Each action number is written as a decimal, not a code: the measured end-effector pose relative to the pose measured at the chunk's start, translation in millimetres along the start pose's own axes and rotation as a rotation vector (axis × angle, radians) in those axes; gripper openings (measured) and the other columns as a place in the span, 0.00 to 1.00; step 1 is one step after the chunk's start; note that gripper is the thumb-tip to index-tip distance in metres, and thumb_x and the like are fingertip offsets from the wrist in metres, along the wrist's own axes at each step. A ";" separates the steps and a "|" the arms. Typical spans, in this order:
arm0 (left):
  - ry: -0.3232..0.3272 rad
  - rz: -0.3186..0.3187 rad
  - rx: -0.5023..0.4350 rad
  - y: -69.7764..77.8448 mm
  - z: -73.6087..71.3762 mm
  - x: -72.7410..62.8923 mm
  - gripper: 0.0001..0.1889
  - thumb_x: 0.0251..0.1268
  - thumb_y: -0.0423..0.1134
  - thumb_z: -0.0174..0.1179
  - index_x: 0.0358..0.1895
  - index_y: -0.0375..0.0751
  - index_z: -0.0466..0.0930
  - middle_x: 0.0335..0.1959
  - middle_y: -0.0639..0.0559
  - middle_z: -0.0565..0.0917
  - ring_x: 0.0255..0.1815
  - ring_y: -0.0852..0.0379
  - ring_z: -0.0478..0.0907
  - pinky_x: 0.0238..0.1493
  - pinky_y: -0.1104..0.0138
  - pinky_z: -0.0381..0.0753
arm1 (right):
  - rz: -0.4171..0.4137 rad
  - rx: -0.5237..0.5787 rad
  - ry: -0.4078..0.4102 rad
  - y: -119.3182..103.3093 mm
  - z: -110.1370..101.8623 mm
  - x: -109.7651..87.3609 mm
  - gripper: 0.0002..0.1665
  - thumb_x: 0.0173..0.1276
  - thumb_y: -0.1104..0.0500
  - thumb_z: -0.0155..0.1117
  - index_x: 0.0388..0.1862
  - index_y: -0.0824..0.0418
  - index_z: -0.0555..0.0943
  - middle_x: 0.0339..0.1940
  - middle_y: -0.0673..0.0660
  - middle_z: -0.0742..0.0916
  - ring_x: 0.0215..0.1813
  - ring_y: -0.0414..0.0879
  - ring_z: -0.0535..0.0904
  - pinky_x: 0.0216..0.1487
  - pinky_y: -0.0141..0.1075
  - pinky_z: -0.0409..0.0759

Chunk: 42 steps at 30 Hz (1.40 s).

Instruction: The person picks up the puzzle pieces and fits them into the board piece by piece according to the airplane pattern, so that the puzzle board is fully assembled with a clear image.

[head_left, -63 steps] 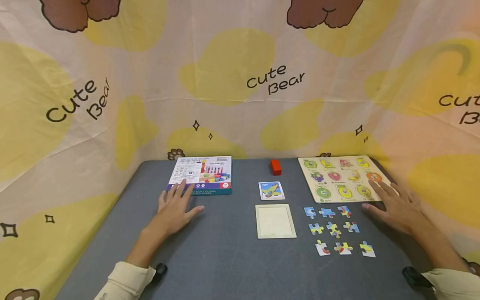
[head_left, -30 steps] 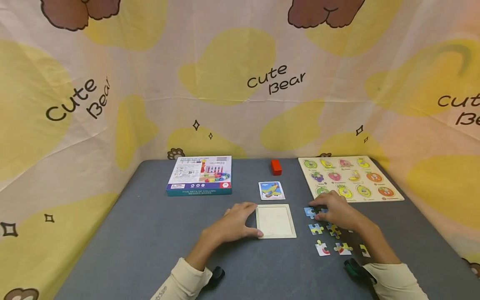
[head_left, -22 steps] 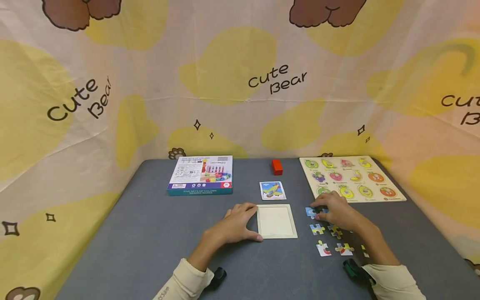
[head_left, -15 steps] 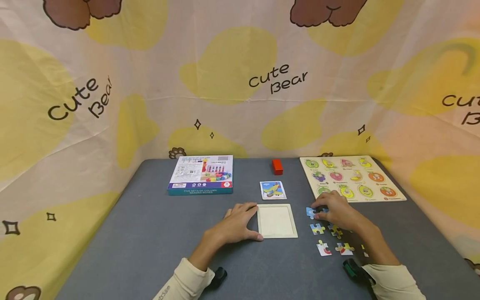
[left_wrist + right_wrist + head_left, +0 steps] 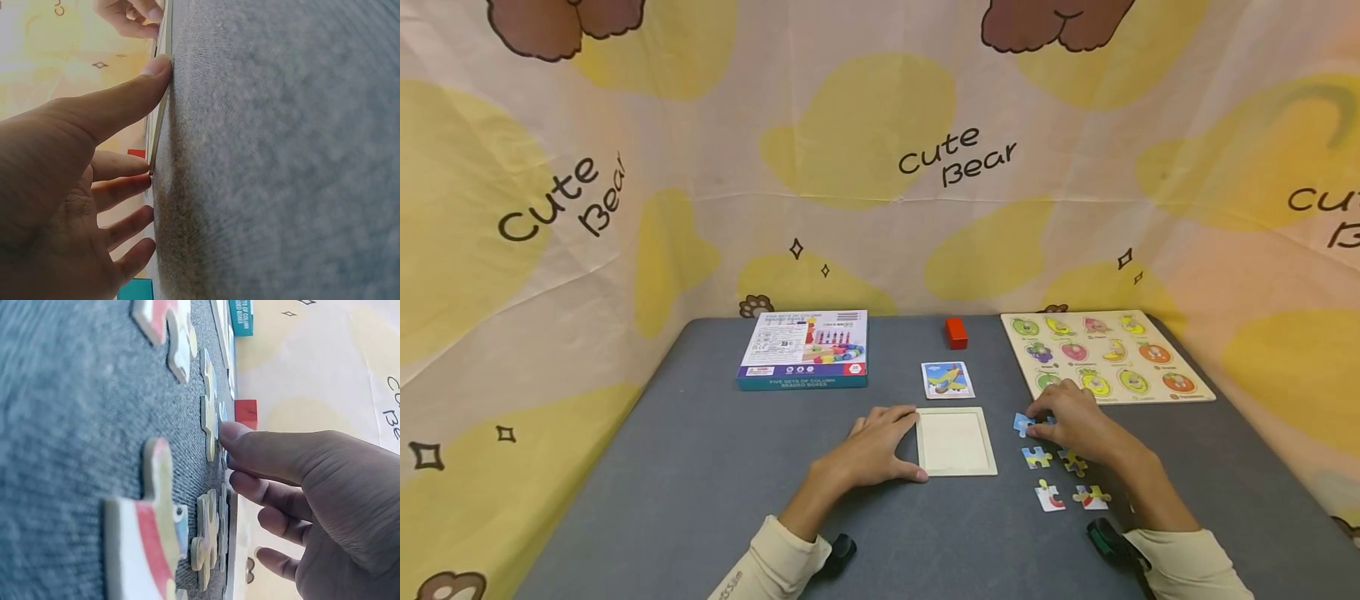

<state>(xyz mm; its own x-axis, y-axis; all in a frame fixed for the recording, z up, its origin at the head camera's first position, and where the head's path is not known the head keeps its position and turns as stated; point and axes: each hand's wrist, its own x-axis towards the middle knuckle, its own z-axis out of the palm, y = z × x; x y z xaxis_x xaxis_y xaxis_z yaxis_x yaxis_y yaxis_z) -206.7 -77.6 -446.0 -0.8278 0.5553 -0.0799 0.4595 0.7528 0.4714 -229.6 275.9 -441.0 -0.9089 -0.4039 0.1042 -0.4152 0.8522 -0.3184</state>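
Note:
My left hand (image 5: 872, 446) is at the left side of a pale square puzzle tray (image 5: 957, 442). Its thumb touches the near left corner and its index finger the far left corner, the fingers fairly straight. To the right, my right hand (image 5: 1078, 421) pinches a blue jigsaw piece (image 5: 1022, 425) between thumb and index finger; the piece lies low at the table. More jigsaw pieces surround it, such as a yellow-blue piece (image 5: 1036, 457) and a white-red piece (image 5: 1049, 495). The right hand and forearm hide several of them. In the right wrist view, a large piece (image 5: 134, 550) lies close up.
Behind the tray lies a picture card with a yellow plane (image 5: 947, 380), and beyond it a red block (image 5: 956, 333). A flat toy box (image 5: 802, 350) is at the back left. A fruit board (image 5: 1105, 357) lies at the back right, before the patterned cloth (image 5: 850, 150).
My left hand has come from the toy box to the tray's left side. My right hand has moved left from the fruit board to the blue piece. Lately both hands hold nearly still.

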 end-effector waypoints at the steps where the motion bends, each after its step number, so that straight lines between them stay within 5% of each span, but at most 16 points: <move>1: -0.002 -0.001 -0.001 0.0 0.1 0.1 0.47 0.63 0.60 0.74 0.80 0.40 0.68 0.81 0.48 0.67 0.78 0.43 0.63 0.72 0.44 0.63 | 0.000 -0.005 -0.002 -0.5 0.0 -0.1 0.10 0.63 0.52 0.81 0.40 0.55 0.92 0.43 0.53 0.89 0.50 0.53 0.75 0.47 0.52 0.66; 22: -0.002 -0.006 -0.022 -1.1 1.7 0.2 0.48 0.63 0.59 0.75 0.81 0.40 0.67 0.82 0.50 0.67 0.79 0.43 0.62 0.73 0.42 0.61 | 0.003 0.018 0.015 -4.0 -1.6 1.2 0.09 0.61 0.49 0.82 0.35 0.51 0.92 0.40 0.49 0.88 0.49 0.52 0.75 0.45 0.48 0.62; 42: -0.014 -0.010 -0.026 -0.4 -1.4 -1.0 0.46 0.67 0.59 0.71 0.81 0.40 0.66 0.83 0.51 0.65 0.80 0.44 0.62 0.75 0.41 0.60 | -0.201 -0.005 -0.010 -68.5 20.8 41.7 0.11 0.64 0.52 0.80 0.41 0.56 0.93 0.40 0.49 0.87 0.46 0.46 0.75 0.50 0.46 0.75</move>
<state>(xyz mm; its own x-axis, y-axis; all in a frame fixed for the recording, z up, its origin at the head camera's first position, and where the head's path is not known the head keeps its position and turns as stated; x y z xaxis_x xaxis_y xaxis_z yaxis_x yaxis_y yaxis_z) -206.4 -78.9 -444.9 -0.8279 0.5525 -0.0966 0.4423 0.7490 0.4934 -238.3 193.7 -434.4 -0.8071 -0.5696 0.1556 -0.5886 0.7557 -0.2871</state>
